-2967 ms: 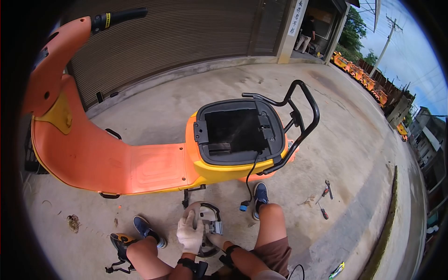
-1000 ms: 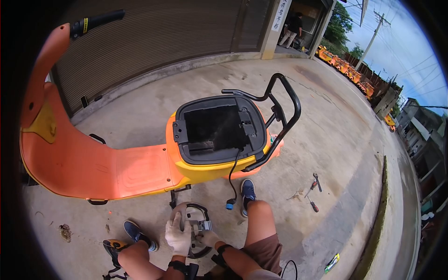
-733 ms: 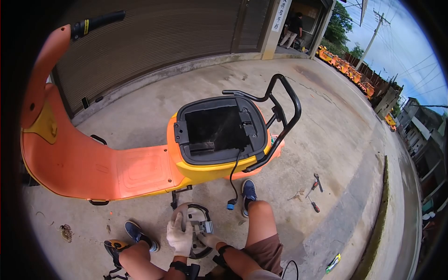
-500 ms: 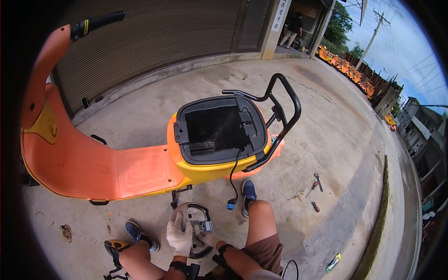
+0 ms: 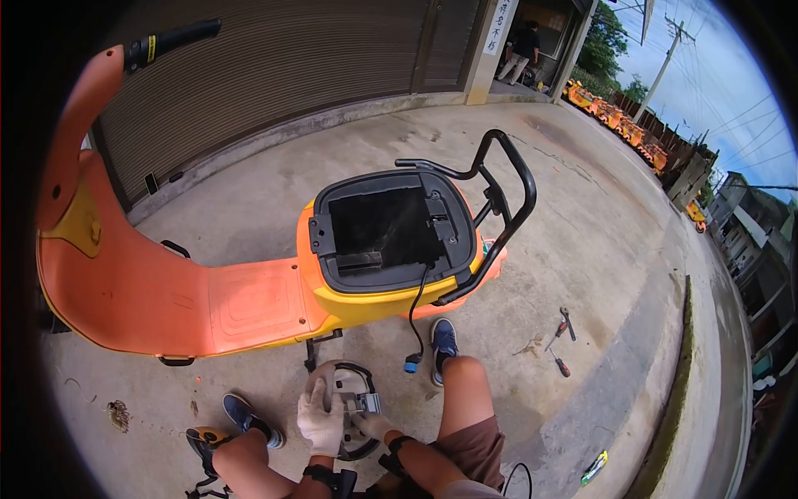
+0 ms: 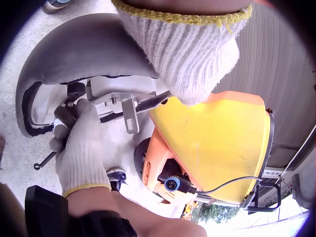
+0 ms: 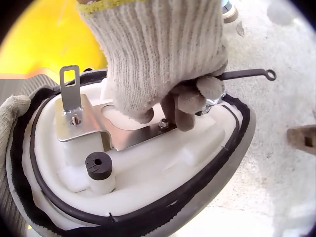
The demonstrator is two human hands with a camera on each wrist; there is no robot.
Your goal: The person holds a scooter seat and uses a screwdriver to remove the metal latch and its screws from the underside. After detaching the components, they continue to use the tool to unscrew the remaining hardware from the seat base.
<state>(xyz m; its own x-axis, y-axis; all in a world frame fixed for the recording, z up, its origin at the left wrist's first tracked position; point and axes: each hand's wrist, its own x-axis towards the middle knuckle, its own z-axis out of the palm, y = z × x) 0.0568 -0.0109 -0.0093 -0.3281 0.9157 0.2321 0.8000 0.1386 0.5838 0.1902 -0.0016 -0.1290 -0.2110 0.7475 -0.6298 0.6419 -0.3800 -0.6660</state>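
An upturned scooter seat (image 5: 354,381) lies between the person's legs, its white underside up and its grey cover edged in black. My gloved left hand (image 5: 320,424) grips the seat's rim on the near left; its fingers are partly hidden in the left wrist view. My gloved right hand (image 7: 163,64) holds a dark ring wrench (image 7: 245,73), whose free ring end sticks out past the seat's edge. The wrench's working end is hidden under curled fingers. Close to them, a bolt (image 7: 164,124) sits on the metal bracket (image 7: 81,118). A black rubber foot (image 7: 98,166) stands beside the bracket.
An orange and yellow scooter (image 5: 249,299) stands just ahead, its seat compartment (image 5: 386,229) uncovered. A cable with a blue plug (image 5: 411,364) hangs from it. A ratchet (image 5: 568,324) and a screwdriver (image 5: 562,367) lie on the concrete. A person (image 5: 521,54) stands in the doorway.
Since three seconds ago the head view has turned, shifting the scene left. The right hand shows more beside the bracket. Over the last second both hands stay almost still.
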